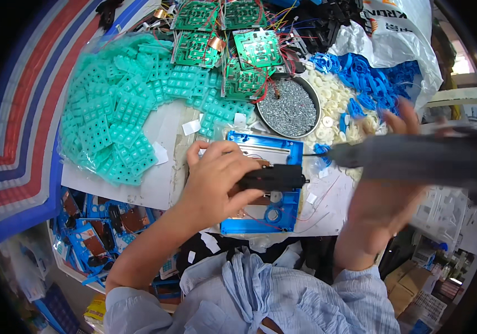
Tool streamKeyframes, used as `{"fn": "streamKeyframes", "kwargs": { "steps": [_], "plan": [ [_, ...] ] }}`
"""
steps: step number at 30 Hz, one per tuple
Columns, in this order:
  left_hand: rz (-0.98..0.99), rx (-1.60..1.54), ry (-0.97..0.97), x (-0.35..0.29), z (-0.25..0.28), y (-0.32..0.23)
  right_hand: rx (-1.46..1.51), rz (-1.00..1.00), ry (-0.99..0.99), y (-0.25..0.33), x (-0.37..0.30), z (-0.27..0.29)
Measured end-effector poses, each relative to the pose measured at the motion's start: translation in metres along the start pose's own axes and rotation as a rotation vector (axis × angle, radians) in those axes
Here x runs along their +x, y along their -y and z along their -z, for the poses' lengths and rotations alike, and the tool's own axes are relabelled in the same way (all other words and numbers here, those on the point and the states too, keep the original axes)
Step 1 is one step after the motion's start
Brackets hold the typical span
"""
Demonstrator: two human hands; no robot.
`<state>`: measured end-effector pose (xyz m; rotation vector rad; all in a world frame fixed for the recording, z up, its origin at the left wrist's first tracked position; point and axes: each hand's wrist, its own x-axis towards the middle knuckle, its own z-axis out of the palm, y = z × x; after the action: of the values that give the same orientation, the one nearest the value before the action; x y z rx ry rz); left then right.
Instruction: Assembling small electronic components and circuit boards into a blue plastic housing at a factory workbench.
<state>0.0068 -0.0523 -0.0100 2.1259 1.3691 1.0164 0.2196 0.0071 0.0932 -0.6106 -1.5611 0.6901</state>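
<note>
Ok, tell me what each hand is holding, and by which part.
The left hand grips the black part by its left end, between thumb and fingers. The right hand, blurred, holds the grey tool around its thick body.

One left hand point(222, 172) and one right hand point(386, 195), two in all, share one worktop point(336, 217) with one blue casing point(255, 227), one black part point(274, 178) and one power tool point(417, 158). At least five green circuit boards point(259, 49) show, alongside one round dish point(319, 111), one white plastic bag point(405, 39) and at least four white paper slips point(191, 127). Teal keypads point(127, 111) run to dozens, overlapping too much for an exact tally; cream discs point(322, 83), blue plastic pieces point(369, 75) and small silver metal pieces point(291, 106) crowd too densely to count.
</note>
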Motion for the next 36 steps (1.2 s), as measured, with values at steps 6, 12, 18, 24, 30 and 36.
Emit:
{"fn": "streamKeyframes", "kwargs": {
  "steps": [6,12,18,24,30,36],
  "plan": [
    [0.232,-0.249,-0.076,0.015,-0.001,0.008,-0.714,0.183,0.542,-0.022,-0.034,0.029],
    [0.387,-0.822,-0.198,0.017,-0.007,0.002,-0.407,-0.091,0.754,-0.066,-0.02,0.011],
    [0.1,0.041,-0.152,-0.009,-0.003,-0.006,-0.299,-0.207,0.875,-0.072,-0.006,0.019],
    [0.076,0.174,-0.101,-0.011,-0.003,-0.011,-0.578,-0.132,0.959,-0.064,-0.001,0.019],
    [0.029,0.276,-0.056,-0.005,-0.008,-0.012,-0.806,0.038,0.863,-0.055,-0.015,0.009],
    [0.033,0.306,-0.052,-0.002,-0.009,-0.016,-0.658,0.206,0.714,-0.075,-0.03,0.011]
  ]
}}
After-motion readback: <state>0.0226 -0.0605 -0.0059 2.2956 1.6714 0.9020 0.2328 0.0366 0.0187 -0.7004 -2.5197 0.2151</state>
